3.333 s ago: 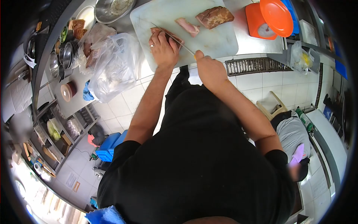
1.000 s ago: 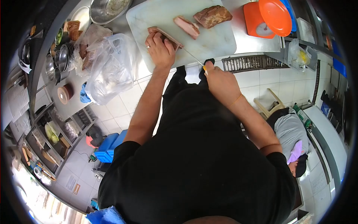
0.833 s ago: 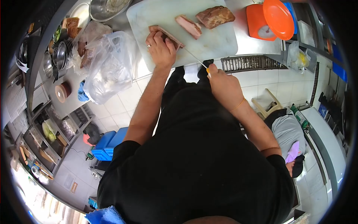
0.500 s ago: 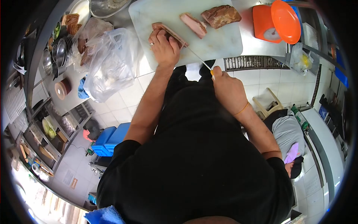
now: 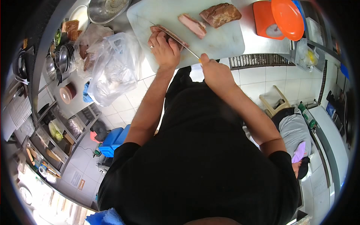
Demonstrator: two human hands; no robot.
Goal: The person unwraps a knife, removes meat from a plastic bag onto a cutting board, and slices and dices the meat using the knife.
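Observation:
On the white cutting board (image 5: 221,43), my left hand (image 5: 164,50) presses down with bent fingers on a long piece of meat (image 5: 179,39). My right hand (image 5: 217,75) is closed round the yellowish handle of a knife (image 5: 193,53). The long blade lies along the far side of the held meat, its tip beyond my left fingers. A separate pale-faced slice of meat (image 5: 192,25) rests on the board, and a larger brown chunk of meat (image 5: 220,15) is to its right.
Right of the board stands an orange scale (image 5: 264,22) with an orange pan (image 5: 287,18). To the left are plastic bags (image 5: 116,71), a metal bowl (image 5: 107,9), stacked small bowls (image 5: 64,58) and a lidded tub (image 5: 67,93). Another person (image 5: 294,131) is at the lower right.
My right hand has moved up and left, pushing the knife forward, so more of its blade shows along the meat. My left hand stays on the meat.

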